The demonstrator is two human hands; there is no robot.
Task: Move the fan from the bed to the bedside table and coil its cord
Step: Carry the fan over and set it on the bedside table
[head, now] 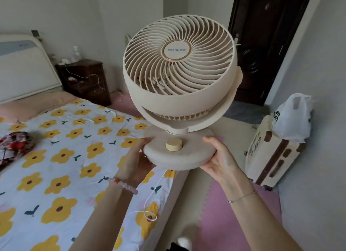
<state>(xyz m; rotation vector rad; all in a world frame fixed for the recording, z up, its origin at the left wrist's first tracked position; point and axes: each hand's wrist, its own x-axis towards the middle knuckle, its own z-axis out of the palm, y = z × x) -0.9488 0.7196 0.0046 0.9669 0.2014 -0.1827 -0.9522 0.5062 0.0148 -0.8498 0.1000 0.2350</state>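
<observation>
Fan (pixel 179 67) held clear above the bed (pixel 56 157) edge, left hand (pixel 134 159) and right hand (pixel 217 157) clasping its base; keep it upright, let the trailing cord (pixel 152 194) follow freely toward the bedside surface (pixel 84 78).

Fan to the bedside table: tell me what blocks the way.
No obstacle shows between the fan and the bedside table, though the fan hides part of the floor. Its top holds bottles, and the fan's cord trails on the bed.

Head camera faces forward and down, fan (pixel 177 67) close
</observation>
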